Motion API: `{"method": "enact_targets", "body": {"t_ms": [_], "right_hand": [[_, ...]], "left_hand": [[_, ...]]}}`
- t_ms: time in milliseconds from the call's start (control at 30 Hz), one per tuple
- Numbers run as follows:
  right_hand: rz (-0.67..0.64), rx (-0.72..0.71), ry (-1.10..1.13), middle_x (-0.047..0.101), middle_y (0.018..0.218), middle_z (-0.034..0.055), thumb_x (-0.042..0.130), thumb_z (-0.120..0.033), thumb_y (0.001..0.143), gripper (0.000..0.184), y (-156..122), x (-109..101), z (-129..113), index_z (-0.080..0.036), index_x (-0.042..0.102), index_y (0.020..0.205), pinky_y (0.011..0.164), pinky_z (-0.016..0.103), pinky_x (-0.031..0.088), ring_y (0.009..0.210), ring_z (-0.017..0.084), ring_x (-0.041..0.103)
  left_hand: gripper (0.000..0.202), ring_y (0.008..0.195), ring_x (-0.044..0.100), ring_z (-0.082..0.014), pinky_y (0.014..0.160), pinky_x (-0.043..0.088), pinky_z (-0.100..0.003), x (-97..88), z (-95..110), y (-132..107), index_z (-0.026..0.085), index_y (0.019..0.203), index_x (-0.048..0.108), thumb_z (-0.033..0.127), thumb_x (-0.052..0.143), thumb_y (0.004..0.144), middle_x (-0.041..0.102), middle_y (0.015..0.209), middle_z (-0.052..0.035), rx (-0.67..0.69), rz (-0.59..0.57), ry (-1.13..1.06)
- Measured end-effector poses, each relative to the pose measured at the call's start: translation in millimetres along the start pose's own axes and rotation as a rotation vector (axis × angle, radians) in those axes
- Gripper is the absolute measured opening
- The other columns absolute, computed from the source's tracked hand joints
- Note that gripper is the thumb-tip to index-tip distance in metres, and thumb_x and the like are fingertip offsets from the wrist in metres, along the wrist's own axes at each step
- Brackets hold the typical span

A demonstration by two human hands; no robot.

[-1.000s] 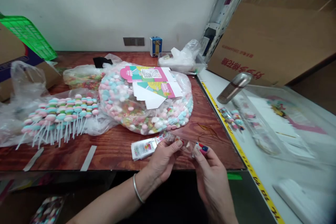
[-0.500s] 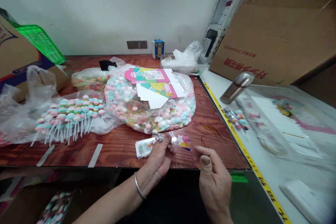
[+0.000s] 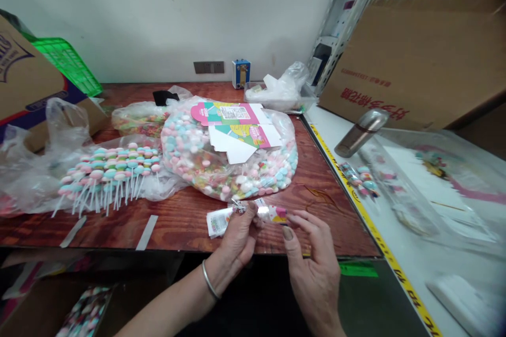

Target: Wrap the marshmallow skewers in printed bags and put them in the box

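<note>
While the left hand (image 3: 239, 239) pinches a clear packet (image 3: 262, 214), the right hand (image 3: 316, 268) meets its printed end

Well to the left of the left fingers, marshmallow sticks (image 3: 113, 168) lie in rows on clear plastic, white stems toward the person. Closer to those fingers, a grey strip (image 3: 147, 233) slants across the table (image 3: 182, 221). Just left of the left fingertips lie printed sachets (image 3: 219, 222); beyond them, a large bag of marshmallows (image 3: 261, 184) carries a flattened box (image 3: 237, 139).

The left thumb presses the packet's left part against the fingers. Its long axis runs left to right, dipping slightly rightward — the pink-and-yellow end (image 3: 279, 214) points at the right hand. There the right forefinger's tip sits — touching or only just beside, I cannot tell — with the thumb spread apart below it. Well beyond the right fingers, farther right, is a metal bottle (image 3: 361, 132).
</note>
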State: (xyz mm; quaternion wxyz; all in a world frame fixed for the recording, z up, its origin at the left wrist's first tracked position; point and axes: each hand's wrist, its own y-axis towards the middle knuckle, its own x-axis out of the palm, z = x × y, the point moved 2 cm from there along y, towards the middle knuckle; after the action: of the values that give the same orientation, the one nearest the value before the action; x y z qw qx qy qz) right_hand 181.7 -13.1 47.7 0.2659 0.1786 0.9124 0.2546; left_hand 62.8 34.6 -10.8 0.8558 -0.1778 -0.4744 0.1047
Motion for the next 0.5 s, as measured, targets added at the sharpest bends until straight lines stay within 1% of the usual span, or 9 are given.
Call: {"method": "enact_targets", "body": {"t_ms": [67,200,267,333,433,500], "right_hand": [[-0.03,0.039,0.029,0.059,0.111,0.0078,0.058,-0.029,0.089,0.017,-1.0,3.2,2.5,-0.022,0.064,0.103,0.097,0.043,0.042,0.108,0.022,0.055],[-0.044,0.264,0.186,0.062,0.107,0.0071,0.06,-0.034,0.087,0.021,-6.0,10.3,11.3,-0.021,0.06,0.104,0.092,0.04,0.046,0.102,0.021,0.059],[-0.057,0.329,0.243,0.062,0.106,0.007,0.061,-0.034,0.087,0.024,-7.8,12.8,13.6,-0.021,0.058,0.106,0.09,0.039,0.047,0.098,0.021,0.06],[-0.063,0.303,0.241,0.061,0.106,0.0068,0.061,-0.033,0.087,0.022,-7.8,13.4,13.2,-0.021,0.059,0.105,0.091,0.04,0.047,0.098,0.02,0.06],[-0.029,0.202,0.162,0.06,0.107,0.007,0.06,-0.031,0.087,0.02,-6.2,11.9,10.9,-0.021,0.06,0.103,0.095,0.042,0.045,0.103,0.022,0.057],[-0.019,0.167,0.123,0.059,0.108,0.0079,0.061,-0.031,0.086,0.019,-5.6,11.9,10.6,-0.021,0.061,0.102,0.096,0.044,0.043,0.106,0.023,0.056]], "left_hand": [[0.041,0.049,0.045,-0.005,0.052,0.04,-0.018,-0.4,1.4,-0.1,0.015,0.067,0.053,0.031,0.089,0.055,0.051,0.052,0.0065,0.008,-0.027,0.026],[0.043,0.048,0.046,-0.0051,0.052,0.04,-0.018,-1.0,3.3,0.0,0.015,0.064,0.052,0.033,0.089,0.053,0.051,0.05,0.0066,0.02,-0.043,0.043],[0.044,0.048,0.045,-0.0048,0.051,0.039,-0.018,-1.7,3.9,0.7,0.015,0.065,0.052,0.034,0.089,0.052,0.05,0.05,0.007,0.02,-0.027,0.036],[0.044,0.048,0.045,-0.0046,0.05,0.039,-0.018,-2.5,4.5,1.6,0.015,0.067,0.053,0.033,0.09,0.051,0.05,0.051,0.0071,0.024,-0.002,0.034],[0.044,0.048,0.044,-0.0046,0.05,0.038,-0.018,-3.5,5.4,2.7,0.015,0.066,0.053,0.031,0.09,0.05,0.05,0.052,0.007,0.053,0.02,0.046],[0.044,0.048,0.044,-0.0047,0.05,0.038,-0.018,-4.1,5.7,3.1,0.015,0.064,0.052,0.033,0.09,0.051,0.05,0.052,0.0067,0.067,0.022,0.07]]}}
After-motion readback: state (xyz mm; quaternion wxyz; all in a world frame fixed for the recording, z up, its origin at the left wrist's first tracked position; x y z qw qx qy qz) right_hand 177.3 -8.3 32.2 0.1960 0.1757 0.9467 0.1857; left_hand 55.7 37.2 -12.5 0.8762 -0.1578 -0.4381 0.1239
